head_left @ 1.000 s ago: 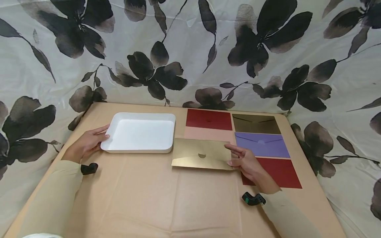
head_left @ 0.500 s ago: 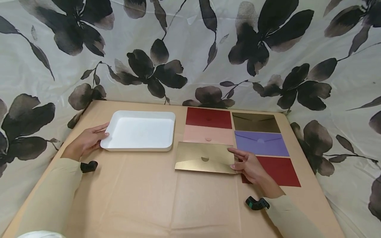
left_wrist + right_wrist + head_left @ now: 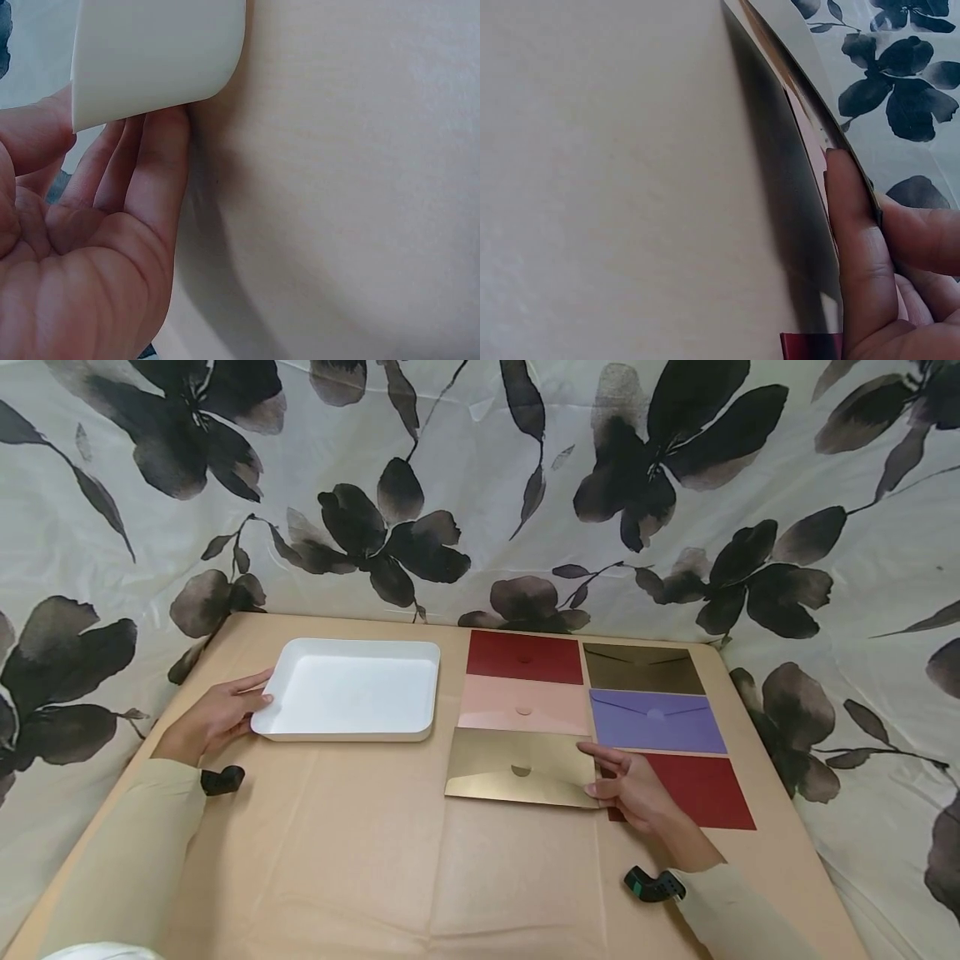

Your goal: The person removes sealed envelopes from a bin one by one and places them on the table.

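My left hand (image 3: 213,718) grips the left end of a white rectangular tray (image 3: 352,689). In the left wrist view its thumb lies against the tray's rim (image 3: 161,56) and the fingers reach under the edge. A shiny gold envelope (image 3: 517,760) with a half-round notch on its flap is pinched at its right end by my right hand (image 3: 637,789). The right wrist view shows that envelope nearly edge-on, between thumb and fingers (image 3: 862,247), with a dark shadow beside it on the table. It lies just in front of a pink envelope (image 3: 525,703).
Behind the pink envelope lies a red envelope (image 3: 525,657). The right column has a dark gold envelope (image 3: 642,670), a purple envelope (image 3: 656,720) and another red envelope (image 3: 697,789), partly behind my right hand. A floral cloth (image 3: 480,485) hangs behind the tan table (image 3: 337,860).
My right hand has brought the gold envelope toward me and slightly right, away from the tray's corner, uncovering the pink envelope. The left hand and tray keep their place.
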`<act>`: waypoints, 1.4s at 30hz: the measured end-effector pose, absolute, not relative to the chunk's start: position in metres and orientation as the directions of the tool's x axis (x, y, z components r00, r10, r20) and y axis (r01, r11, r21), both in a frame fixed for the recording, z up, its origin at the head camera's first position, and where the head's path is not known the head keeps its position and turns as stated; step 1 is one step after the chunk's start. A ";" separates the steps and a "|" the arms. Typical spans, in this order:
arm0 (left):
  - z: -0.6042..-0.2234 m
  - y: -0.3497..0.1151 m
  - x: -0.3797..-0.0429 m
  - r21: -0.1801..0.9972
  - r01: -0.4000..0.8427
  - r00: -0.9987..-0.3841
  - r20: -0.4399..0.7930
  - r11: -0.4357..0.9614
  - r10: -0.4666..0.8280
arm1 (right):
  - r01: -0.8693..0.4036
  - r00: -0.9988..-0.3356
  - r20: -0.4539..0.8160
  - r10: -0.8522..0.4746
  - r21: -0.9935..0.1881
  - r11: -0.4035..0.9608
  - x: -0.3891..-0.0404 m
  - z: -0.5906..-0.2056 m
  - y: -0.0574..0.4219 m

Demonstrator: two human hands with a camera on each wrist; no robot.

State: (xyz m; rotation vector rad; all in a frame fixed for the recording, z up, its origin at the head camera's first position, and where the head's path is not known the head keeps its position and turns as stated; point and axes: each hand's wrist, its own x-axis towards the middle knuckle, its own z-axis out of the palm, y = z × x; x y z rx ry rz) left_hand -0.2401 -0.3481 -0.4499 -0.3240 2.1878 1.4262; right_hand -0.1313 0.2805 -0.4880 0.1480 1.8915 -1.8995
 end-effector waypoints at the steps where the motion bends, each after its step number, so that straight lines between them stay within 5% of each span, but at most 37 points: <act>1: -0.450 -0.348 -0.240 0.783 -0.457 -0.844 -0.531 0.422 0.071 | 0.385 -0.892 -0.385 -0.238 -0.922 0.045 -0.131 -0.489 0.281; 24: -0.452 -0.348 -0.241 0.785 -0.456 -0.845 -0.530 0.420 0.072 | 0.384 -0.894 -0.399 -0.205 -0.917 0.111 -0.123 -0.492 0.281; 42: -0.452 -0.349 -0.241 0.782 -0.464 -0.842 -0.535 0.415 0.065 | 0.385 -0.914 -0.406 -0.009 -0.873 0.300 -0.117 -0.478 0.263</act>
